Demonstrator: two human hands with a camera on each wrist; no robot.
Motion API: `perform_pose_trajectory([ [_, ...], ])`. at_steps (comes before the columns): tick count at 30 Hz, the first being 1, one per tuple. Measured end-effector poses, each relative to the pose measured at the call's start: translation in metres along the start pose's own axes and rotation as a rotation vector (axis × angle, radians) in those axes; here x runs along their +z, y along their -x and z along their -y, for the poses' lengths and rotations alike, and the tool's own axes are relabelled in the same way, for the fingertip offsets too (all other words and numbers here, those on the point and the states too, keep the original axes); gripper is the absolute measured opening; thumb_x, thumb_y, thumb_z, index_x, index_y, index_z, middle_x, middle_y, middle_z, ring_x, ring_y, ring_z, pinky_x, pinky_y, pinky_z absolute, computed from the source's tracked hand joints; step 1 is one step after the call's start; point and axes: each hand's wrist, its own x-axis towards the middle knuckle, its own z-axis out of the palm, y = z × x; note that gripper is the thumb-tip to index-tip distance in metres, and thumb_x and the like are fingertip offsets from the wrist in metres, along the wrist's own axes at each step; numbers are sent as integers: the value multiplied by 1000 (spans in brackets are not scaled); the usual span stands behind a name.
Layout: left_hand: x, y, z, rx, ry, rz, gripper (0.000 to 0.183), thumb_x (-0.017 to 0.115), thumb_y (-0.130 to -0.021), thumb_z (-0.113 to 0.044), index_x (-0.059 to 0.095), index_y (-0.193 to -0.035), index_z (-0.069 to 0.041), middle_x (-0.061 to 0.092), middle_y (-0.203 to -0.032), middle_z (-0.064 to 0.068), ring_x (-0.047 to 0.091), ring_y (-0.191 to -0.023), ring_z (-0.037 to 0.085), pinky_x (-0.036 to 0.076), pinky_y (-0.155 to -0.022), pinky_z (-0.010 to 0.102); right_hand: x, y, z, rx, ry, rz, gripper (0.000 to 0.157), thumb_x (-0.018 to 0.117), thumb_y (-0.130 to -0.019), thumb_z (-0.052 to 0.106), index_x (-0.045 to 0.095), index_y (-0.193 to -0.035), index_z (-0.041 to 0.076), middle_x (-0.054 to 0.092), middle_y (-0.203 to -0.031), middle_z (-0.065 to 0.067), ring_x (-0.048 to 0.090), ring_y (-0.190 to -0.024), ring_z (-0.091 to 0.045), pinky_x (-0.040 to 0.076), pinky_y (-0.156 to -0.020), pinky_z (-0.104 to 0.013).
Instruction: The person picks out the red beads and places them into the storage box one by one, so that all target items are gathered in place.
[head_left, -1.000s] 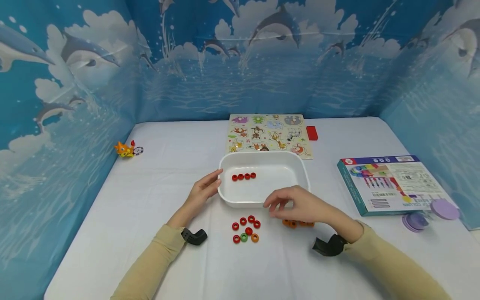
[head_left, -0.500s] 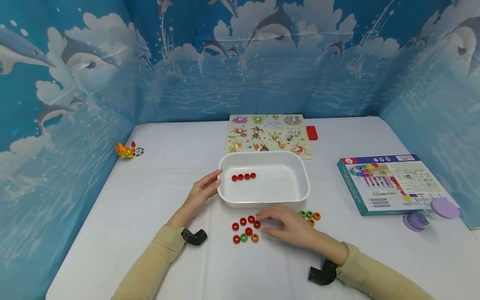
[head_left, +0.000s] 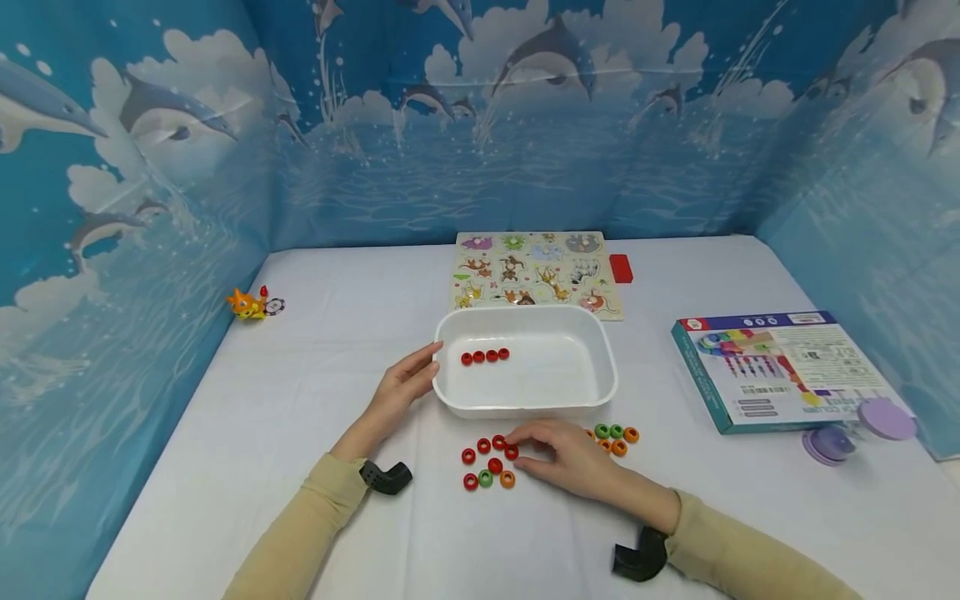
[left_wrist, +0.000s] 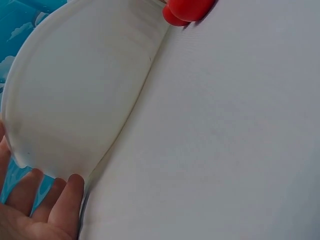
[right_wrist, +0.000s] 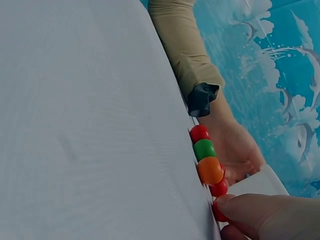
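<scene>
A white tray (head_left: 558, 367) stands mid-table with a row of several red beads (head_left: 491, 356) inside. My left hand (head_left: 396, 393) rests its extended fingers against the tray's left end, and the left wrist view shows fingertips at the tray wall (left_wrist: 75, 100). In front of the tray lies a loose group of red beads, with one green bead (head_left: 485, 478) and one orange bead (head_left: 507, 479). My right hand (head_left: 566, 462) pinches a red bead (right_wrist: 218, 210) at the right of this group between thumb and fingers. Green and orange beads (head_left: 617, 431) lie behind that hand, partly hidden.
An animal picture puzzle board (head_left: 536, 271) and a red block (head_left: 621, 268) lie behind the tray. To the right are a flat toy box (head_left: 787, 371) and purple-lidded containers (head_left: 832, 443). A small orange and yellow toy (head_left: 247, 303) sits far left. Dolphin-print cloth surrounds the table.
My right hand has come down and left from beside the tray's front edge to the red beads, and now pinches one. Green beads behind it have come into view. The left hand stays.
</scene>
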Motion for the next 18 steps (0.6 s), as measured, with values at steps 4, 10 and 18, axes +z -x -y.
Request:
perform_pose_trajectory([
  [4, 0, 0, 0, 1, 2, 0, 43, 52, -92, -23, 44, -132, -13, 37, -137, 7, 41, -120, 23, 43, -91, 31, 2, -1, 0, 13, 13, -19, 23, 70, -78, 25, 64, -100, 24, 59, -95, 18, 52, -79, -3, 48, -67, -20],
  [10, 0, 1, 0, 9, 10, 5, 43, 52, -92, -23, 43, -133, -12, 37, -137, 8, 39, -122, 24, 43, -92, 32, -5, -1, 3, -12, 9, 23, 20, 70, -78, 22, 64, -97, 24, 59, -93, 18, 53, -81, -4, 49, -69, -21],
  [18, -1, 1, 0, 14, -14, 13, 44, 51, -92, -24, 42, -134, -13, 35, -138, 8, 37, -123, 26, 43, -92, 32, -57, -16, 28, -12, -151, 346, 17, 68, -80, 18, 62, -95, 25, 61, -91, 13, 57, -81, -4, 52, -72, -26],
])
